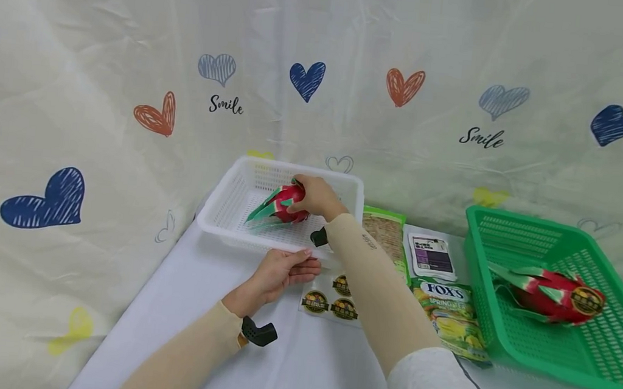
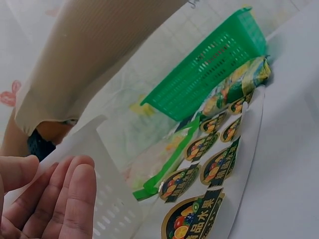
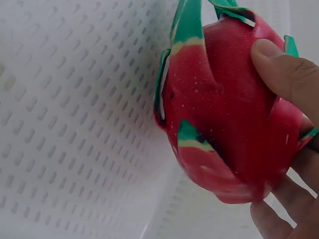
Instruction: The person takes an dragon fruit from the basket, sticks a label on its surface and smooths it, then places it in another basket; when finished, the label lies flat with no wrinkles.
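We have the right hand [image 1: 317, 197] curled round the dragon fruit [image 1: 284, 207], leafy tips [image 1: 259, 210] pointing leftward, away from it; the left hand [image 1: 276, 272], empty, loosely extended, lies beside the basket [image 1: 231, 236].

A table [image 1: 298, 364] carries a white basket [image 1: 231, 236], green basket [image 1: 481, 287], packets [image 1: 452, 321], stickers [image 1: 315, 303].

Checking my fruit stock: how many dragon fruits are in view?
2: the right hand holds one dragon fruit in the white basket; the other dragon fruit lies in the green basket.

Left hand [image 2: 55, 204] by white basket [image 2: 112, 189]; stickers [image 2: 218, 167] near.
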`<state>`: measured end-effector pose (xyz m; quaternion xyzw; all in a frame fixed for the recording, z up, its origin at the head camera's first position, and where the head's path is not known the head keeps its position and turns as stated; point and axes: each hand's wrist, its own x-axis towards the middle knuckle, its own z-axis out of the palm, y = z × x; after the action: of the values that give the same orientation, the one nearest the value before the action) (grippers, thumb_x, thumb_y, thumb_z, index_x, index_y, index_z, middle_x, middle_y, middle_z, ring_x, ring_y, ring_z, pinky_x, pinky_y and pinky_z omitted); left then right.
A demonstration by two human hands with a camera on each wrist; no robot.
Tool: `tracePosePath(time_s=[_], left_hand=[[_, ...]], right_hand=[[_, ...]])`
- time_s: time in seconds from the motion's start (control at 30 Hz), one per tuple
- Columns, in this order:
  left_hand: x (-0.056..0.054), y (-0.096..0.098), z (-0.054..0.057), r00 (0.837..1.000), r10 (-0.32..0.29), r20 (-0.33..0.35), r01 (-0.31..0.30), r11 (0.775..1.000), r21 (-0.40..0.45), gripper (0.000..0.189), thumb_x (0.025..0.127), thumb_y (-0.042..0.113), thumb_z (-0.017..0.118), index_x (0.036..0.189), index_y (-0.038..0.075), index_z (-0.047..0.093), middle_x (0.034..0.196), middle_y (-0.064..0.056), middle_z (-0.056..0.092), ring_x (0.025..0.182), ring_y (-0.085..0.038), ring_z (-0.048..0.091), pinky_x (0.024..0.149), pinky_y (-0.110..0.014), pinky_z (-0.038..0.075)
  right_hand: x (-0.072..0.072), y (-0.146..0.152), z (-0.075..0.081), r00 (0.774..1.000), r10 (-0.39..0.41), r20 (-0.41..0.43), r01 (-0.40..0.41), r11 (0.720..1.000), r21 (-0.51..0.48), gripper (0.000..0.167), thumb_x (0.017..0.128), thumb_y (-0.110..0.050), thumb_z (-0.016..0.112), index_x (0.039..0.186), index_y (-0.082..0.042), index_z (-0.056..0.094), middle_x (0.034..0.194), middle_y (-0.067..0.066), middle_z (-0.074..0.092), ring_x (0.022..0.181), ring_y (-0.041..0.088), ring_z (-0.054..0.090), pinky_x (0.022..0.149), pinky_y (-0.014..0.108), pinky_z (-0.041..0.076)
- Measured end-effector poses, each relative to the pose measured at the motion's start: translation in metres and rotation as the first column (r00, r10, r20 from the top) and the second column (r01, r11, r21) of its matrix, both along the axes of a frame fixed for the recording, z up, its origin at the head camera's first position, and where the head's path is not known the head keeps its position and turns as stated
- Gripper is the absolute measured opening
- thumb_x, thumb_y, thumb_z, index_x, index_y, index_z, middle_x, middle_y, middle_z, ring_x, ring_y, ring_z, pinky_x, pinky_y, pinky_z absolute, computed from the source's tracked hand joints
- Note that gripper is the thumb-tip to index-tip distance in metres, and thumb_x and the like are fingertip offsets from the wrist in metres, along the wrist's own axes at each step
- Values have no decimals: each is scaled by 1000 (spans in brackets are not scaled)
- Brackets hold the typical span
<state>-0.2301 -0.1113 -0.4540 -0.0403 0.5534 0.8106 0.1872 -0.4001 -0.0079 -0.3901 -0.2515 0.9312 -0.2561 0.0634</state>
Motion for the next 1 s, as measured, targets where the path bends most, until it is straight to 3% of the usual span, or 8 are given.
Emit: tracePosePath(time_s=[0.23, 0.53, 0.77, 1.0], left_hand=[[1, 3, 1, 1000, -1, 6, 1, 1000, -13, 46, 107, 20, 60, 134, -17, 59, 89, -2, 80, 85, -9, 78, 79, -25, 64], [0, 1, 2, 1000, 22, 21, -22, 999, -26, 48, 106, 21, 62, 135, -16, 58, 90, -3, 80, 85, -10, 78, 78, -24, 64], [-1, -1, 1, 999, 13, 30, -11, 999, -52, 48, 105, 24, 63, 136, -13, 59, 95, -2, 80, 88, -11, 78, 80, -25, 64], [2, -2, -1, 999, -5, -43, 2, 997, -72, 40, 106, 20, 61, 136, -7, 57, 98, -1, 79, 90, -13, 77, 83, -28, 64]], right_hand=[[11, 16, 20, 995, 34, -91, -40, 997, -68, 70, 83, -31, 90, 141, -9, 59, 132, 10, 69, 117, 26, 64, 105, 40, 55], [42, 41, 54, 985, 25, -170, -45, 993, -113, 68, 80, -37, 92, 135, -10, 62, 126, 9, 71, 113, 25, 64, 99, 41, 57], [76, 69, 72, 978, -6, -206, -19, 992, -122, 62, 76, -37, 94, 125, -10, 66, 118, 8, 72, 106, 25, 64, 93, 41, 59], [120, 110, 76, 971, -25, -238, -13, 987, -159, 56, 74, -37, 95, 116, -13, 68, 108, 4, 73, 97, 22, 65, 84, 40, 60]])
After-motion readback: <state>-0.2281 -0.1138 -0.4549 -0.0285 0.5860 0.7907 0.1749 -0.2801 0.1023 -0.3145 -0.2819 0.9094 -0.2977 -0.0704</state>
